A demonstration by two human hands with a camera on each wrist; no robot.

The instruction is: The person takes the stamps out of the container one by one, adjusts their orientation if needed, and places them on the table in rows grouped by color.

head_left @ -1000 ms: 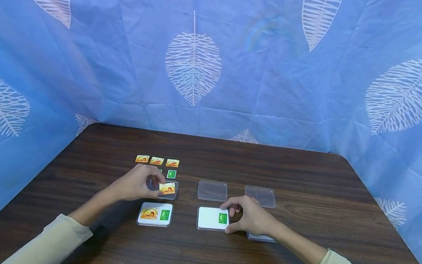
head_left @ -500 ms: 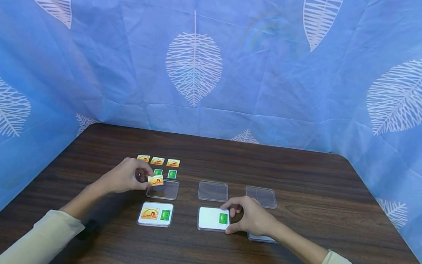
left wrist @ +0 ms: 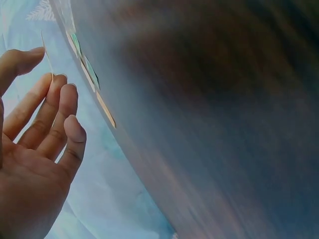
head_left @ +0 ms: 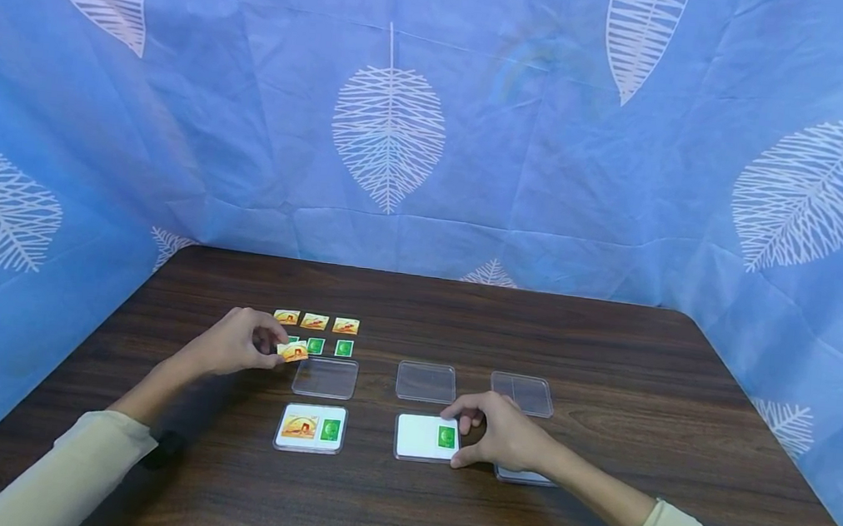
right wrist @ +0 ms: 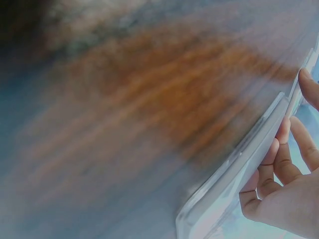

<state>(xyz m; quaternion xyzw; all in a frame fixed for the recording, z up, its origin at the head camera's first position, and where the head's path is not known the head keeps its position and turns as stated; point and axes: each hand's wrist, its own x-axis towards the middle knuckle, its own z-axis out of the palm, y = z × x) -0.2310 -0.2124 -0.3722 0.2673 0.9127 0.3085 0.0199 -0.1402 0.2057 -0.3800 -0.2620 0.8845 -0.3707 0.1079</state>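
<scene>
While my left fingers (left wrist: pixel 31 104) pinch an orange stamp (head_left: pixel 292 352), my right fingers (right wrist: pixel 285 167) grip the middle case (head_left: pixel 415 438), presumably to steady it.

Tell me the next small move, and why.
Probably lower the orange stamp onto the table by the loose green stamps: over the last second the left hand, pinching it, has carried it leftward, away from the middle white case, and now hangs close to that row.
</scene>
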